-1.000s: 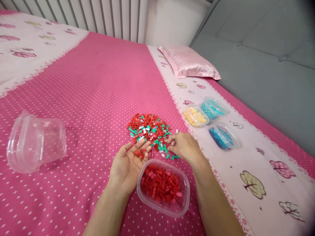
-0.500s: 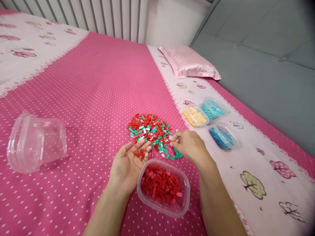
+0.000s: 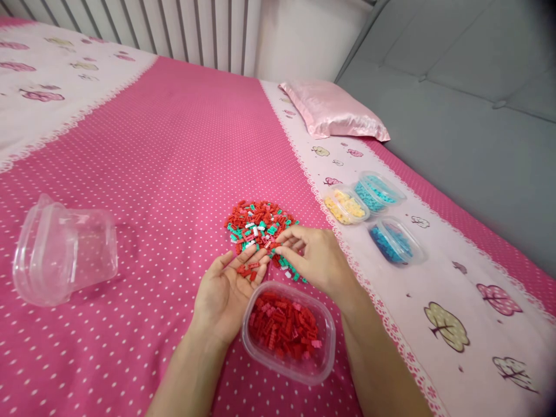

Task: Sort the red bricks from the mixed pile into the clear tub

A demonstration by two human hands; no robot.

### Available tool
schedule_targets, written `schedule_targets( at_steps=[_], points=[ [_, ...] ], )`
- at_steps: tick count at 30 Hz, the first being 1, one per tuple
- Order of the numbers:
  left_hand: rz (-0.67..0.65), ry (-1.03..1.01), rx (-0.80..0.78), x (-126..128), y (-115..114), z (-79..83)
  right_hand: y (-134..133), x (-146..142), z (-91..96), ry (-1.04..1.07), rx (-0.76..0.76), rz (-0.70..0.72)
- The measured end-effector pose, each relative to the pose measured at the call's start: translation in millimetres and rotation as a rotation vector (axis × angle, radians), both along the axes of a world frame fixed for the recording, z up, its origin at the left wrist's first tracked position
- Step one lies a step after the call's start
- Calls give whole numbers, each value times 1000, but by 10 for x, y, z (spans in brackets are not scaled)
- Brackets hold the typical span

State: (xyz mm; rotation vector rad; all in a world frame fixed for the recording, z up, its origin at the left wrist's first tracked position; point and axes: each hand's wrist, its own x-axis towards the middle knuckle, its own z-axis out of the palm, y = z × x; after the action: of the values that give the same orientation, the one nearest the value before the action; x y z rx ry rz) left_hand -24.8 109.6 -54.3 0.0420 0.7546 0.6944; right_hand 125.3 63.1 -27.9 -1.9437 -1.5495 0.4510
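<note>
Clear plastic tubs (image 3: 93, 249) lie left of frame, 3 brick-filled clear tubs (image 3: 417, 250) right; the right hand (image 3: 319, 258) hides part of the central multicoloured plastic brick heap (image 3: 256, 226), fingertips nearly meeting, hold unclear; the left hand (image 3: 223, 298), spread palm-up, carries small red plastic bricks (image 3: 247, 271)

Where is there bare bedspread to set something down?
Bare: bedspread between the clear tubs and left hand; also between the brick pile and pillow. Crowded: near the brick pile, where left hand, right hand and red-brick tub bunch.
</note>
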Motion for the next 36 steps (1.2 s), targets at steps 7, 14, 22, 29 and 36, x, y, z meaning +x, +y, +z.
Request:
schedule_targets(
  at_steps=[7,14,22,29,36],
  points=[
    [25,3,-24,15,16,4,30,-84,-24,53,113,86],
    [30,-13,-45,8,0,15,49,-141,-41,64,189,140],
    [28,18,-20,21,2,7,31,74,-46,8,112,-118],
    [23,17,-17,14,8,-8,27,237,-125,-177,-139,-296],
    [24,27,-12,10,-1,-2,77,256,-275,-157,-213,-211]
  ],
)
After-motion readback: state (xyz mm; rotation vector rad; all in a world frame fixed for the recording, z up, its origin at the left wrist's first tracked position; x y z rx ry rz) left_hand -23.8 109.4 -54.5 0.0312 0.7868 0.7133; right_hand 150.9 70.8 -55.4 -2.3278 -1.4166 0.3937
